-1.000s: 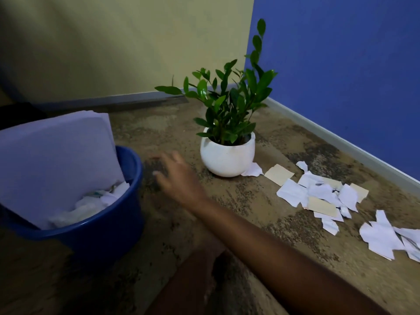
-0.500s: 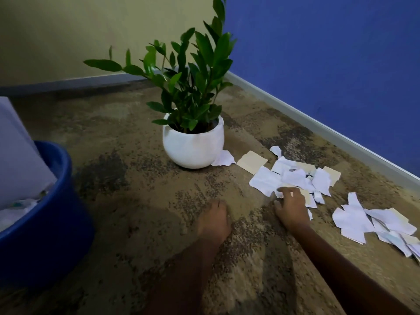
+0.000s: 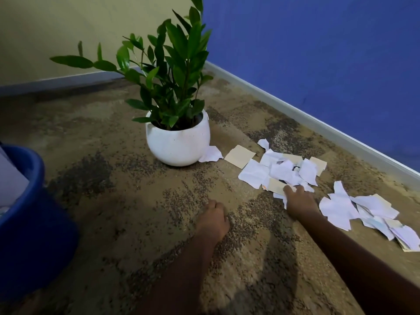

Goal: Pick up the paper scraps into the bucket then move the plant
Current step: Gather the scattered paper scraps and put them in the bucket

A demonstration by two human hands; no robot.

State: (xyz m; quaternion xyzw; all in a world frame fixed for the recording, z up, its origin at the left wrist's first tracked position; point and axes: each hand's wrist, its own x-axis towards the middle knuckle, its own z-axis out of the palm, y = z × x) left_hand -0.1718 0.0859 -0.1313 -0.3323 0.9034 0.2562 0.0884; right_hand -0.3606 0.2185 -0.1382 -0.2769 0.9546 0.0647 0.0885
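Observation:
A green plant in a round white pot (image 3: 177, 146) stands on the carpet near the room's corner. White and tan paper scraps (image 3: 256, 173) lie in a pile right of the pot, and a second pile (image 3: 338, 208) lies further right. One white scrap (image 3: 211, 154) touches the pot's base. My right hand (image 3: 300, 202) is pressed on the near edge of the first pile, fingers curled onto the scraps, one scrap sticking out under the palm. My left hand (image 3: 212, 220) rests on the bare carpet, fingers curled, holding nothing. The blue bucket (image 3: 34, 160) is at the far left, with paper (image 3: 11, 178) inside.
A blue wall with a pale baseboard (image 3: 318, 126) runs behind the scraps. A yellowish wall closes the back left. Mottled brown carpet (image 3: 113, 178) stretches between the bucket and the pot.
My right hand left the bucket side and reached across to the scrap pile, where it now stays. My left hand came down onto the carpet. The view swung right.

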